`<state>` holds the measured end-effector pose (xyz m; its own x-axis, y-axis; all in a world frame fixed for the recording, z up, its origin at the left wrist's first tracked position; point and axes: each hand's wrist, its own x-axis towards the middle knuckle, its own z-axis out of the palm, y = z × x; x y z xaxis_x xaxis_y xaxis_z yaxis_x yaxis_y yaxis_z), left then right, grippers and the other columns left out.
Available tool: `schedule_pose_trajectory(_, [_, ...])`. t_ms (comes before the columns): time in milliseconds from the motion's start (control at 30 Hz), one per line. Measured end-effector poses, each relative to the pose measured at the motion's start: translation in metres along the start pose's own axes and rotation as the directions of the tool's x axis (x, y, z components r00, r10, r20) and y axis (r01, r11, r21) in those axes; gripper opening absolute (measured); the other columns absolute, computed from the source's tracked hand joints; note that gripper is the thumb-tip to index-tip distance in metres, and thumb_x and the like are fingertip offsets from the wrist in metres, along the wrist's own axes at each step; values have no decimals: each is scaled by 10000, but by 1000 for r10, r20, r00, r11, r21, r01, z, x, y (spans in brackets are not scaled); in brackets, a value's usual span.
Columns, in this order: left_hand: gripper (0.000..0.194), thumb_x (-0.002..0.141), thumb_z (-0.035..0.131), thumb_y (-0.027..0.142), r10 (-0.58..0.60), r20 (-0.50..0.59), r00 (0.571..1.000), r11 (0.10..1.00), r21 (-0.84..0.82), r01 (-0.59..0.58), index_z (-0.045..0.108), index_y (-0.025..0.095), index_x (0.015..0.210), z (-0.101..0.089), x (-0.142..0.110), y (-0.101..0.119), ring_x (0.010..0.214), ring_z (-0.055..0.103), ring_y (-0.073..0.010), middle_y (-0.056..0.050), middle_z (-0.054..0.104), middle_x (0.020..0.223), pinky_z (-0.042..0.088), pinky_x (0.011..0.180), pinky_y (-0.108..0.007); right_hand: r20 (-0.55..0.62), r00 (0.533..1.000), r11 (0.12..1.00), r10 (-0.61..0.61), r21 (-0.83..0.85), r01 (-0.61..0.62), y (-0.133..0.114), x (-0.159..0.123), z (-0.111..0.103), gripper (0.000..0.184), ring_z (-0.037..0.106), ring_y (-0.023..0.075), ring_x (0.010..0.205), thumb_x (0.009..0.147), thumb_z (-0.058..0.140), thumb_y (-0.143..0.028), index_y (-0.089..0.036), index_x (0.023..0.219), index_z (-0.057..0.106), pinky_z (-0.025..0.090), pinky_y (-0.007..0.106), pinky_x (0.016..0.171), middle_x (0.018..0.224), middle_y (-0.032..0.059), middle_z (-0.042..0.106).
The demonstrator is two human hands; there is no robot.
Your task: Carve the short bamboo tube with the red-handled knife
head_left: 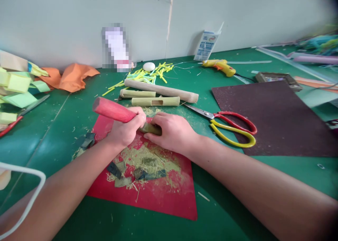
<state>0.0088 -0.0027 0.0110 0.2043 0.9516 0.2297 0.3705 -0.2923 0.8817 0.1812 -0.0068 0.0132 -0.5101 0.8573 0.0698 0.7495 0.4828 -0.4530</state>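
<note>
My left hand (129, 128) is closed around the thick red handle (114, 109) of a tool, whose working end is hidden by my hands. My right hand (170, 130) grips a short greenish bamboo tube (151, 128), right beside my left fingers. Both hands are over a red sheet (182, 202) strewn with pale sawdust and fibres (155, 153). Several dark and grey-green scraps (123, 181) lie on it. Just beyond my hands are a bamboo tube with a cut slot (144, 101), another bamboo piece (139, 93) and a long wooden stick (161, 89).
Red-and-yellow-handled scissors (233, 128) lie at the right, partly on a dark brown board (280, 117). Behind are a yellow glue gun (219, 66), a carton (207, 45), yellow-green strips (137, 77) and a white egg-shaped object (149, 67). Orange paper (76, 77) and sticky notes (18, 86) occupy the left.
</note>
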Motion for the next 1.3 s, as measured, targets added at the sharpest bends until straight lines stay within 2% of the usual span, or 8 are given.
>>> schedule_pose_trajectory(167, [261, 832, 485, 294, 10, 6, 1000, 994, 106, -10, 480, 205, 587, 1, 2, -2, 526, 393, -116, 32, 420, 505, 331, 516, -275, -9, 999, 999, -33, -31, 33, 1, 0, 1, 256, 498, 142, 693, 830, 648, -429, -180, 888, 669, 264, 287, 592, 877, 44, 653])
schedule_pose_trajectory(433, [275, 836, 485, 331, 10, 56, 998, 968, 250, -23, 451, 201, 597, 0, 7, 3, 575, 432, -123, 34, 465, 563, 361, 564, -274, -7, 999, 994, -45, -104, 44, 0, -2, 1, 277, 570, 169, 732, 844, 629, -436, -181, 936, 683, 285, 302, 587, 944, 62, 683])
schedule_pose_trajectory(600, [275, 817, 490, 336, 12, 91, 996, 974, 226, -32, 449, 201, 581, 2, 8, 5, 580, 455, -128, 26, 491, 569, 373, 556, -273, -49, 999, 988, -22, -156, 14, -4, -3, 1, 287, 592, 196, 795, 830, 663, -434, -171, 942, 691, 304, 304, 606, 923, 75, 675])
schedule_pose_trajectory(767, [263, 800, 485, 291, 9, 61, 998, 982, 190, -20, 433, 199, 559, 2, 7, 4, 576, 426, -122, 29, 450, 556, 379, 567, -272, -52, 996, 996, -76, -57, 73, -1, 0, 3, 225, 559, 175, 793, 831, 688, -388, -166, 867, 678, 334, 291, 654, 857, 57, 647])
schedule_pose_trajectory(900, [269, 759, 480, 263, 11, 73, 997, 999, 49, -15, 380, 202, 516, 0, 4, 2, 534, 365, -111, 29, 390, 520, 358, 539, -275, -40, 996, 996, -81, -33, 79, 0, 1, 3, 224, 523, 159, 745, 823, 702, -382, -163, 821, 656, 323, 289, 642, 825, 46, 624])
schedule_pose_trajectory(1000, [279, 747, 481, 255, -13, 33, 999, 998, -66, 15, 369, 203, 497, 0, 2, 0, 515, 343, -107, 26, 374, 501, 344, 520, -274, -46, 997, 997, -69, -41, 67, 0, 0, 2, 228, 508, 153, 730, 817, 702, -385, -164, 814, 644, 308, 291, 626, 831, 44, 619])
schedule_pose_trajectory(1133, [239, 782, 495, 248, -32, -41, 999, 999, -10, 32, 448, 198, 553, 2, 3, -2, 517, 349, -101, 41, 387, 512, 331, 524, -268, -72, 995, 996, -71, -52, 68, 3, 1, 4, 224, 517, 156, 747, 805, 701, -381, -169, 839, 637, 301, 291, 628, 860, 44, 626])
schedule_pose_trajectory(1300, [248, 815, 495, 264, -20, 23, 1000, 996, 89, 18, 467, 195, 578, 1, 6, -1, 540, 381, -103, 48, 411, 527, 334, 549, -269, -58, 996, 995, -70, -75, 66, 4, 0, 6, 241, 537, 165, 756, 812, 683, -412, -179, 855, 636, 300, 295, 625, 889, 49, 645])
